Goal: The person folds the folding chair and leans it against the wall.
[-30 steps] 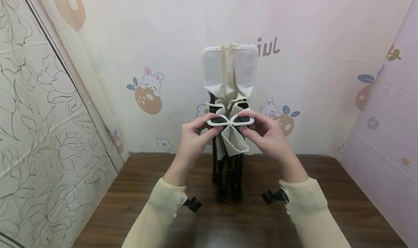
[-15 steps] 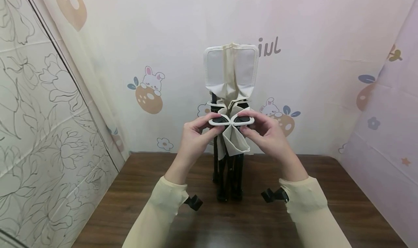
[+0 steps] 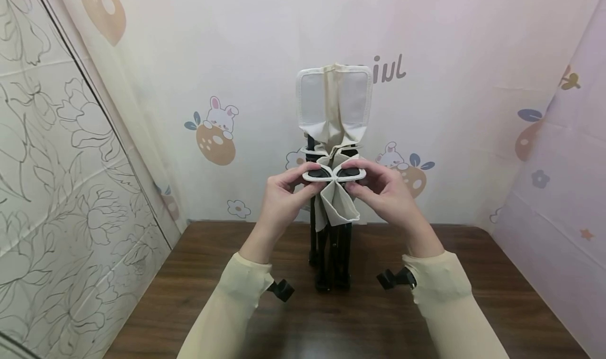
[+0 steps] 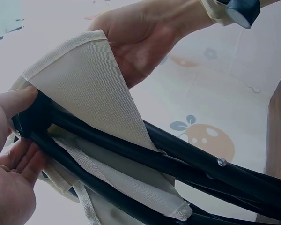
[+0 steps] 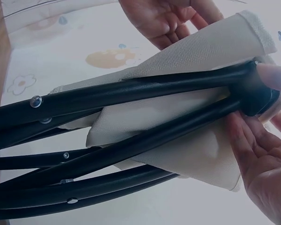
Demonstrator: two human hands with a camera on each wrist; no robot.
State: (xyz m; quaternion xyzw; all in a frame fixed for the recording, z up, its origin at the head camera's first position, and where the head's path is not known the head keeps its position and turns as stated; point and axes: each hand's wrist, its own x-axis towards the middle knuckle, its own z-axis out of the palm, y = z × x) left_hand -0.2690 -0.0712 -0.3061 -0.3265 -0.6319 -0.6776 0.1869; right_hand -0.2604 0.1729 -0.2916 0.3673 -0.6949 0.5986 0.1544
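Note:
A small folding chair (image 3: 334, 99) stands folded up in the middle of the head view, with beige fabric and a black tube frame (image 3: 322, 256). My left hand (image 3: 283, 195) pinches the left front corner of its seat, thumb below and fingers above. The right front corner is gripped the same way by my right hand (image 3: 387, 193). Both corners meet at the centre, and a fabric fold (image 3: 340, 204) hangs beneath them. Close up in the left wrist view, fabric (image 4: 84, 84) drapes over the tubes. Black frame tubes (image 5: 178, 84) run up to a corner cap in the right wrist view.
The chair's feet are on a dark wooden table (image 3: 199, 296). Right behind it hangs a pale printed curtain (image 3: 265, 49), with a flower-patterned panel (image 3: 57, 164) at the left. A black wrist mount (image 3: 283, 290) sticks out inward from each sleeve.
Very little differs. My right hand has shifted slightly left with its corner, bringing the two sides a touch closer together; the left hand keeps its grip.

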